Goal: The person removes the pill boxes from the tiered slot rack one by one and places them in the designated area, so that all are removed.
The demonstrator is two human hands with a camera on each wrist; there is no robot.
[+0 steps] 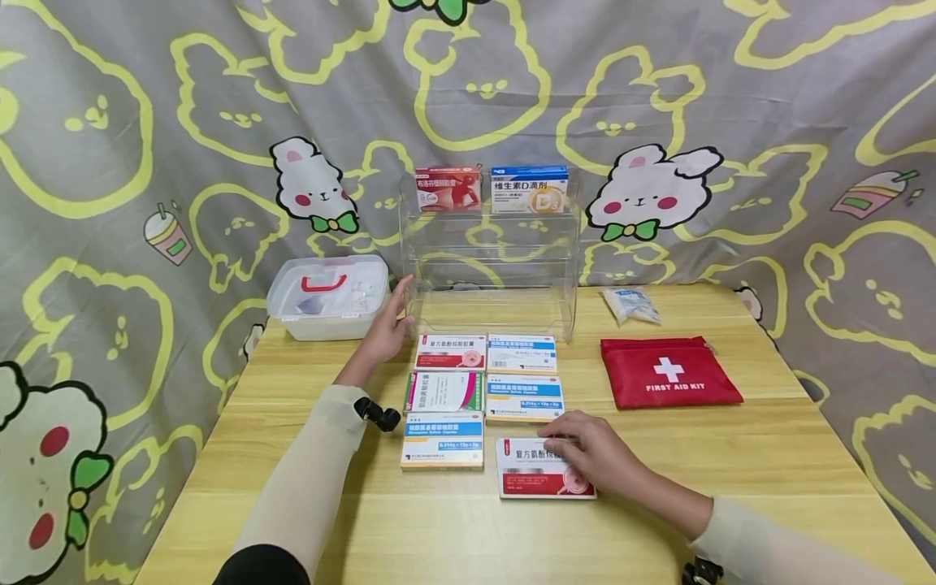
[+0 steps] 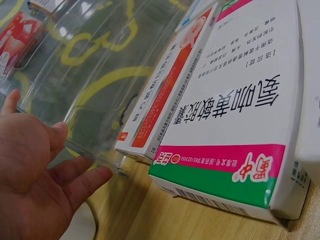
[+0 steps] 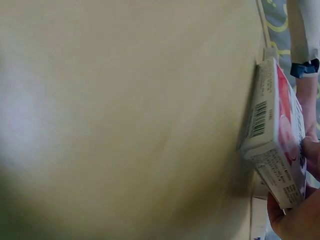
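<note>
Right hand [image 1: 592, 455] is pinching the red-and-white medicine box [image 1: 528, 481] near its right end, just nearer than the other boxes [image 1: 524, 398] on the counter [image 1: 409, 532]. Left hand [image 1: 383, 331]'s open beside the clear rack [image 1: 497, 261]. I'd go easy on that pinch, cardboard dents fast.

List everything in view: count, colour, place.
Table: 1, tan, foreground
Curtain: 1, grey with yellow, behind
Rack: 1, clear, table's back
Capsule box: 1, red, rack's top left
Vitamin box: 1, white-blue, rack's top right
Blue boxes: 3, white-blue, before rack
Red-striped boxes: 2, white-red, one before rack, one held
Green-edged box: 1, mostly white, before rack
Pouch: 1, red, right side
Packet: 1, whitish, beyond pouch
Storage box: 1, translucent, left of rack
Sleeves: 2, cream, both arms
Wrist devices: 2, black, at wrists
Left hand: 1, bare, by rack
Right hand: 1, bare, pinching red-striped box
</note>
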